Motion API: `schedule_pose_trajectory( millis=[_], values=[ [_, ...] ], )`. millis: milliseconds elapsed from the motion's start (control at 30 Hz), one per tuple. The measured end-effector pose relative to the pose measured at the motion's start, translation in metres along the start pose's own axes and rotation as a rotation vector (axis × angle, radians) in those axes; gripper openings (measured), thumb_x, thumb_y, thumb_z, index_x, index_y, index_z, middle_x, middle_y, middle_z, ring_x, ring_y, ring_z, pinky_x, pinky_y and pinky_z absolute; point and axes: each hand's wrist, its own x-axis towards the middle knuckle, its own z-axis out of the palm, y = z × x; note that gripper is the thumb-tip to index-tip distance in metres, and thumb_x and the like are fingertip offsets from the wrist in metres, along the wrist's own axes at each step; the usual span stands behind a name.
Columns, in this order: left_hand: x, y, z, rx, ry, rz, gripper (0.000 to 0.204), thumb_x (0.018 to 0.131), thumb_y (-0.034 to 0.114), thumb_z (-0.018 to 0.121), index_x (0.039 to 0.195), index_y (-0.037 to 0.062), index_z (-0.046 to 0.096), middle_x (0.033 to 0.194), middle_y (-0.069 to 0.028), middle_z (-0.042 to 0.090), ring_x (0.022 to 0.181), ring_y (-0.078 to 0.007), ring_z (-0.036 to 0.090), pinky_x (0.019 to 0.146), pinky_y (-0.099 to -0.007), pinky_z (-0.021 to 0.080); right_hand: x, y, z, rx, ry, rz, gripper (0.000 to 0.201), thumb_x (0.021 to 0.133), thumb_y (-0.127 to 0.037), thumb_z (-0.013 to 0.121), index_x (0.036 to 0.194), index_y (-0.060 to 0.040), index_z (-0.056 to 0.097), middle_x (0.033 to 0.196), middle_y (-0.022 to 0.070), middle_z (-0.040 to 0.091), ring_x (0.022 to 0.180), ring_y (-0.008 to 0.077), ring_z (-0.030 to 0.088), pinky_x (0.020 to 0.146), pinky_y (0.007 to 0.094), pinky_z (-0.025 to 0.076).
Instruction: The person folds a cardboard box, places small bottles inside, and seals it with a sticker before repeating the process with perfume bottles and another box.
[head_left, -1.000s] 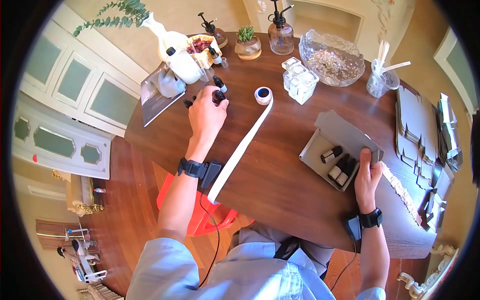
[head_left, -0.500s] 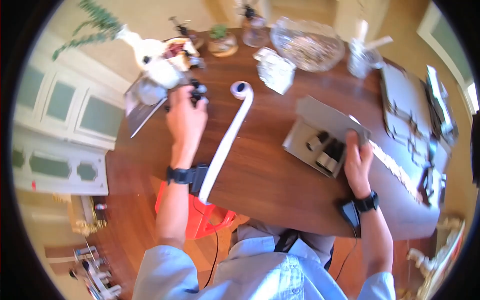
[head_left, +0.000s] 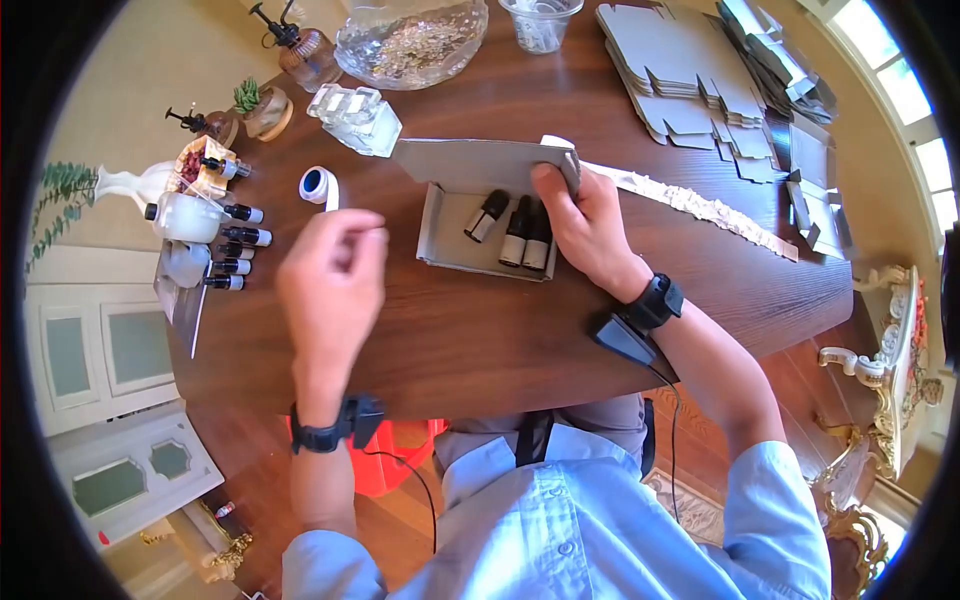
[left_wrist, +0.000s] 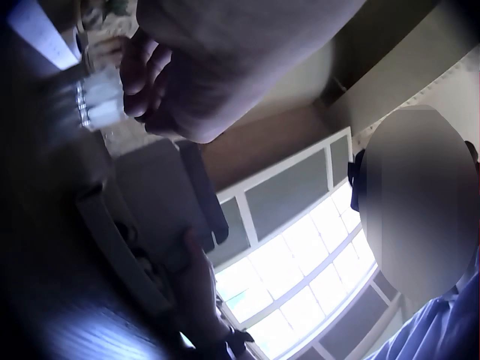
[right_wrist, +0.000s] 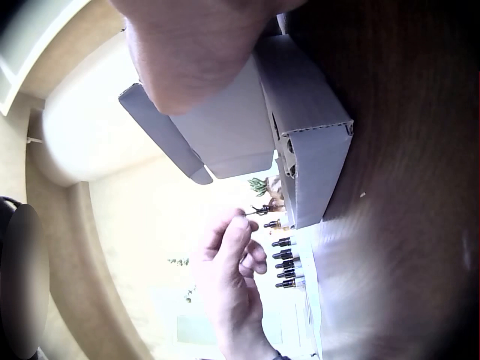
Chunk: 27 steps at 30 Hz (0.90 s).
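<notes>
Tape roll [head_left: 314,184] sits left of the box [head_left: 465,262], flat cartons [head_left: 670,60] beyond, raised lid [head_left: 470,158] between. Three bottles [head_left: 514,238] inside; right hand [head_left: 592,228] grips the lid, left hand [head_left: 333,275]'s apart, loosely curled, empty.

Home interior: ornate gilt-trimmed furniture [head_left: 885,375], panelled white doors [head_left: 100,340], a wooden floor [head_left: 500,440], and a dark wooden table [head_left: 400,360] bearing a potted succulent [head_left: 262,108] and a white vase [head_left: 135,187] with leafy sprigs [head_left: 65,195].
</notes>
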Motion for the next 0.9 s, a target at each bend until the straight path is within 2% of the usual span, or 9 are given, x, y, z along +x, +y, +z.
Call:
schedule_pose_trajectory(
  millis=[33,167,233,367,433,600,700,767,900],
  values=[
    [0.003,0.012,0.014,0.019,-0.060,0.079,0.016,0.091,0.007,0.076,0.105,0.0014,0.073,0.086,-0.0056,0.072,0.069,-0.0079,0.063,0.064,-0.0251,0.051,0.000,0.000,0.000,-0.002,0.000,-0.001,0.018,0.103,-0.014,0.056,0.092,0.0011,0.059,0.067,0.0120,0.047,0.061,0.0220,0.043,0.058,0.0368,0.041],
    [0.019,0.027,0.068,0.204,-0.267,0.171,0.025,0.085,0.018,0.074,0.107,0.0053,0.077,0.099,-0.0178,0.076,0.086,-0.0360,0.074,0.075,-0.0443,0.058,-0.003,0.005,0.001,0.013,0.024,-0.011,0.019,0.103,-0.014,0.058,0.091,0.0005,0.059,0.067,0.0107,0.046,0.062,0.0180,0.043,0.058,0.0362,0.040],
    [0.030,0.035,0.078,0.255,-0.414,0.097,0.030,0.083,0.021,0.072,0.109,0.0072,0.077,0.102,-0.0194,0.076,0.093,-0.0418,0.072,0.083,-0.0494,0.058,-0.004,0.009,-0.001,0.012,0.016,0.018,0.020,0.103,-0.014,0.059,0.088,-0.0003,0.060,0.067,0.0068,0.046,0.065,0.0128,0.043,0.058,0.0347,0.040],
    [0.039,0.039,0.071,0.254,-0.573,0.048,0.038,0.075,0.021,0.073,0.110,0.0074,0.077,0.100,-0.0197,0.076,0.095,-0.0398,0.072,0.085,-0.0485,0.058,-0.004,0.008,0.006,0.053,0.078,0.013,0.020,0.103,-0.011,0.057,0.088,0.0011,0.061,0.067,0.0020,0.049,0.067,0.0101,0.044,0.058,0.0319,0.039],
    [0.036,0.030,0.062,0.096,-0.516,0.135,0.036,0.076,0.020,0.074,0.108,0.0033,0.076,0.095,-0.0191,0.075,0.088,-0.0371,0.073,0.083,-0.0451,0.058,-0.005,0.009,0.003,0.041,0.053,0.077,0.019,0.103,-0.010,0.056,0.089,0.0012,0.062,0.068,0.0006,0.050,0.067,0.0094,0.044,0.058,0.0319,0.038],
    [0.027,0.019,0.000,-0.419,-0.235,-0.028,0.023,0.084,0.005,0.077,0.106,0.0040,0.070,0.091,-0.0003,0.070,0.084,-0.0076,0.068,0.072,-0.0266,0.057,-0.005,0.009,0.003,0.011,0.048,0.082,0.026,0.106,-0.017,0.059,0.086,0.0002,0.059,0.067,-0.0014,0.046,0.066,0.0099,0.039,0.058,0.0322,0.033],
    [0.044,-0.017,-0.032,-0.336,0.008,-0.157,0.027,0.084,0.004,0.077,0.109,0.0013,0.068,0.097,-0.0035,0.070,0.083,-0.0080,0.067,0.075,-0.0259,0.057,-0.005,0.007,0.004,0.021,0.058,0.095,0.029,0.107,-0.019,0.059,0.086,0.0003,0.058,0.067,-0.0016,0.045,0.067,0.0096,0.039,0.058,0.0322,0.033],
    [0.061,-0.052,-0.050,-0.137,0.128,-0.083,0.029,0.084,0.003,0.076,0.111,0.0002,0.067,0.096,-0.0037,0.070,0.083,-0.0090,0.067,0.077,-0.0255,0.056,-0.004,0.007,0.001,-0.005,0.040,0.114,0.030,0.107,-0.021,0.059,0.086,0.0003,0.058,0.068,-0.0017,0.045,0.067,0.0095,0.038,0.059,0.0320,0.033],
    [0.096,-0.094,-0.079,0.213,0.109,-0.135,0.029,0.081,0.006,0.078,0.106,0.0014,0.064,0.092,-0.0062,0.070,0.078,-0.0126,0.066,0.074,-0.0297,0.055,-0.006,0.011,0.001,-0.017,0.036,0.109,0.030,0.108,-0.021,0.059,0.087,0.0001,0.058,0.069,-0.0017,0.045,0.068,0.0095,0.038,0.059,0.0316,0.033]
  ],
)
